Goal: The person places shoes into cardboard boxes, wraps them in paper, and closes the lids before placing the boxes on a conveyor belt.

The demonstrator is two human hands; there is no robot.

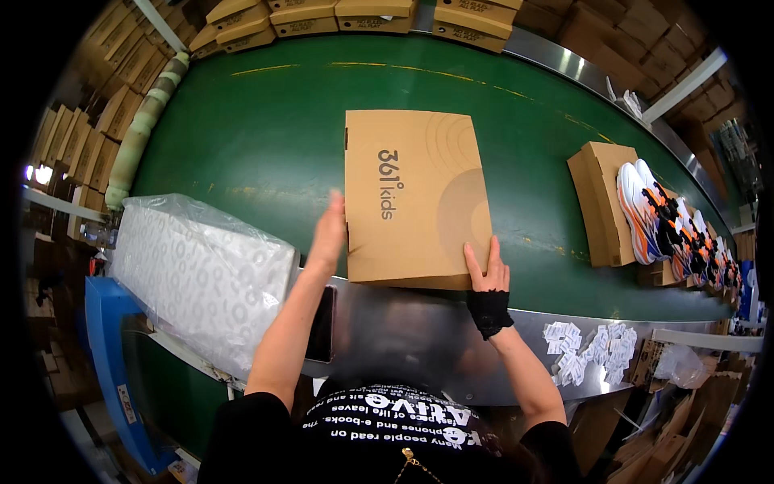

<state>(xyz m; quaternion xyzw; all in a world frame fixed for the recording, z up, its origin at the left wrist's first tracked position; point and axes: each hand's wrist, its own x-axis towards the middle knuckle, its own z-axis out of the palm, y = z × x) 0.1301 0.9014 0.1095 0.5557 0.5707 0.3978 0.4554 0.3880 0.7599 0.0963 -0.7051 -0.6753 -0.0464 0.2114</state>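
Observation:
A closed brown cardboard shoebox (419, 202) with dark print on its lid lies on the green conveyor belt in front of me. My left hand (328, 232) is beside its left side, fingers straight and slightly blurred; I cannot tell whether they touch it. At the near right corner rests my right hand (488, 270), thumb and fingers spread over the edge. A black lace band (489, 313) covers that wrist. Neither hand is wrapped round anything.
A plastic-wrapped stack of patterned white paper (205, 270) lies at the left. Near my left forearm is a phone (322, 324). White labels (592, 352) are on the metal edge at right. An open box (603, 206) and colourful sneakers (641, 214) line the right; shoeboxes (375, 16) stand at the back.

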